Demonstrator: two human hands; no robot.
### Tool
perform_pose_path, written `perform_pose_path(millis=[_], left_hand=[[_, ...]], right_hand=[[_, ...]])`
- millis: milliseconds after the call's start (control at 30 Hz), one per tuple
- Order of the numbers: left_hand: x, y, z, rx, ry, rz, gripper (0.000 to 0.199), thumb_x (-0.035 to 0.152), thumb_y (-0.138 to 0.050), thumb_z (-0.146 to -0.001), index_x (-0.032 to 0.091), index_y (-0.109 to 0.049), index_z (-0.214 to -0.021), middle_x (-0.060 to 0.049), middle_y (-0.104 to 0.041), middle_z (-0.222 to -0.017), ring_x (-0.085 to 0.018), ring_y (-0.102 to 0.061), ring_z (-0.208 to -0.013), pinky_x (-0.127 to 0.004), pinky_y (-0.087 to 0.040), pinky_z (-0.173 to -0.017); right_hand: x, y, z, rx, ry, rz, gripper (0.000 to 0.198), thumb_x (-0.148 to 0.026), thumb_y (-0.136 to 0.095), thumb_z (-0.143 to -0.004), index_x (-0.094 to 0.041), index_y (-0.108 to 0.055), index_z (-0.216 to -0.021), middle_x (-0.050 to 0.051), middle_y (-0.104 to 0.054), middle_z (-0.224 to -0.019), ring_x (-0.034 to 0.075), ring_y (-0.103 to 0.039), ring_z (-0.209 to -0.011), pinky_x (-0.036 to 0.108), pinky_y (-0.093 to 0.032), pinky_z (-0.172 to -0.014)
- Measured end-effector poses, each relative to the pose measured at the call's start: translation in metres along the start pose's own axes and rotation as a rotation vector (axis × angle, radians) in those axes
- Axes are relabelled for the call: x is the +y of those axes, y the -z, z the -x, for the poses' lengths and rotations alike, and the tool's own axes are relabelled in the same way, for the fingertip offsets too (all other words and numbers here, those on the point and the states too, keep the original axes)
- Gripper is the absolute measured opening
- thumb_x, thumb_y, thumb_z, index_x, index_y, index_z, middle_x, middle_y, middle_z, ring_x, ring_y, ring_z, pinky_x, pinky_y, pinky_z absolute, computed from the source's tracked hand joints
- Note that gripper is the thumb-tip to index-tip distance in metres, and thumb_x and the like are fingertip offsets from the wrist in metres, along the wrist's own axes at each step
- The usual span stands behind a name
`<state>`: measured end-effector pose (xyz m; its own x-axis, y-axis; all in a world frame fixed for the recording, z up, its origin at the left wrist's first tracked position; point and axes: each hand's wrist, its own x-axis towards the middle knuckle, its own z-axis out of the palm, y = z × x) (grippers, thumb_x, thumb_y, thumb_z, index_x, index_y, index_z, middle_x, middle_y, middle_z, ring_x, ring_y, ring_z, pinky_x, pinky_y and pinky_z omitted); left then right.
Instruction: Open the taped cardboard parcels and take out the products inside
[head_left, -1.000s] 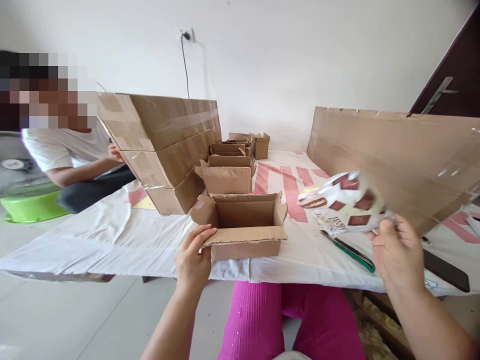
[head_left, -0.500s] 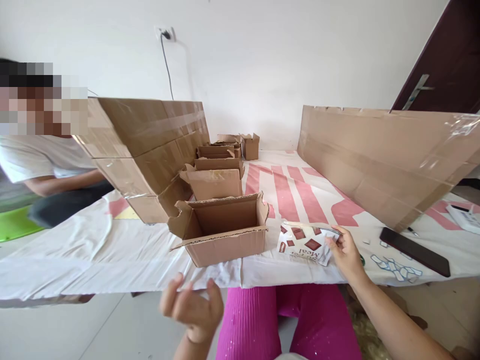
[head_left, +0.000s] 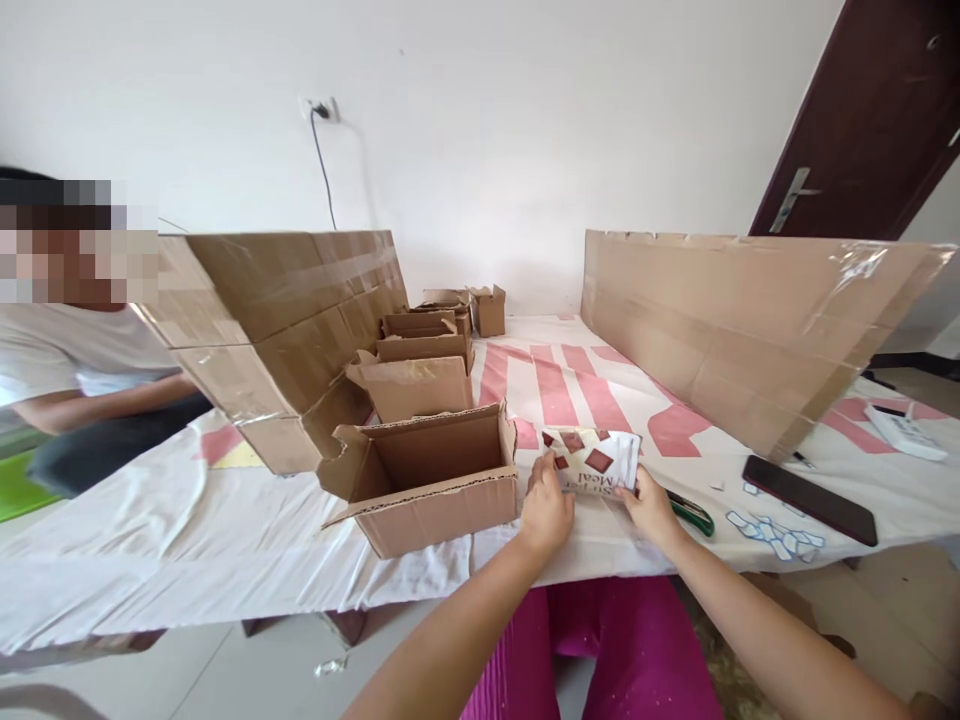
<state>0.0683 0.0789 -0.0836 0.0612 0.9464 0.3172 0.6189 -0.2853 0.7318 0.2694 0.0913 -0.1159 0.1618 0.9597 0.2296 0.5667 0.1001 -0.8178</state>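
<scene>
A white food packet [head_left: 589, 465] printed with brown squares and the word "Meal", upside down to me, is held between both hands just above the cloth. My left hand [head_left: 546, 508] closes on its left side, and my right hand [head_left: 646, 505] pinches its right edge. Left of the packet stands an open cardboard box [head_left: 439, 500] with its flaps up; its visible inner walls are bare. Close by my right hand lies a green box cutter [head_left: 691, 513].
Several more open boxes [head_left: 420, 385] run back in a row along a stacked cardboard wall [head_left: 289, 300]. A cardboard panel [head_left: 720, 330] stands at the right. Nearby lie a black phone [head_left: 810, 498] and small white pieces [head_left: 780, 535]. A person [head_left: 97, 370] sits at the left.
My left hand has come up from below the table edge and taken hold of the packet's left side. The box cutter now shows beside my right hand. The view has shifted slightly.
</scene>
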Motion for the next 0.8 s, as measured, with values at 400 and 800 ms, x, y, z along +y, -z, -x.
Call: perform_pose_path(millis=[400, 800], left_hand=[[0.028, 0.000, -0.072, 0.173, 0.264, 0.006, 0.069, 0.014, -0.060, -0.079, 0.013, -0.031, -0.141, -0.024, -0.043, -0.142, -0.035, -0.040, -0.136, -0.053, -0.031, -0.110], [-0.001, 0.040, 0.076, 0.017, 0.171, 0.142, 0.079, 0.037, -0.070, -0.077, 0.021, -0.030, -0.144, -0.012, -0.056, -0.115, -0.028, -0.055, -0.111, -0.045, -0.043, -0.098]], right_hand=[[-0.057, -0.011, -0.113, -0.032, 0.018, -0.091, 0.029, -0.015, -0.063, -0.064, -0.020, -0.063, -0.092, 0.003, -0.073, -0.089, 0.023, -0.066, -0.087, 0.032, -0.051, -0.078], [-0.062, 0.062, 0.011, -0.157, 0.139, -0.399, 0.040, -0.049, -0.075, -0.071, -0.021, -0.063, -0.095, 0.005, -0.070, -0.092, 0.021, -0.065, -0.083, 0.032, -0.053, -0.075]])
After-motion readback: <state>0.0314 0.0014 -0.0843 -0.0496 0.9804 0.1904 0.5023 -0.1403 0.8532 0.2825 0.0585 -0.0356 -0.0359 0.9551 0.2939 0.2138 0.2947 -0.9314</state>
